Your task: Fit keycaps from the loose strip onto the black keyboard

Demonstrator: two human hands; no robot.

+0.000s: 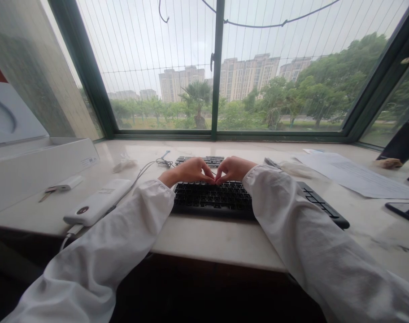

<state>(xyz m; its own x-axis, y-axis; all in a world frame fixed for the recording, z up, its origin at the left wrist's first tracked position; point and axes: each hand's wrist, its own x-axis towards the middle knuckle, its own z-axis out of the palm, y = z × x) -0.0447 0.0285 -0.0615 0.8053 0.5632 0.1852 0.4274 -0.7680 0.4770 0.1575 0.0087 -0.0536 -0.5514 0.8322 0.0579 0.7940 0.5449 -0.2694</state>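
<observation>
A black keyboard (pixel 224 197) lies on the pale stone sill (pixel 211 240) in front of the window. My left hand (pixel 189 171) and my right hand (pixel 234 169) rest over its far rows, fingers curled. Their fingertips and thumbs meet between them in a heart-like shape. Nothing shows inside either hand. Both arms wear white sleeves.
A white power bank (pixel 97 202) with its cable lies left of the keyboard, beside a white box (pixel 32 166) and a key (pixel 46 194). Sheets of paper (pixel 355 172) and a dark phone (pixel 403 211) lie at the right. A second dark keyboard (pixel 200 159) sits behind my hands.
</observation>
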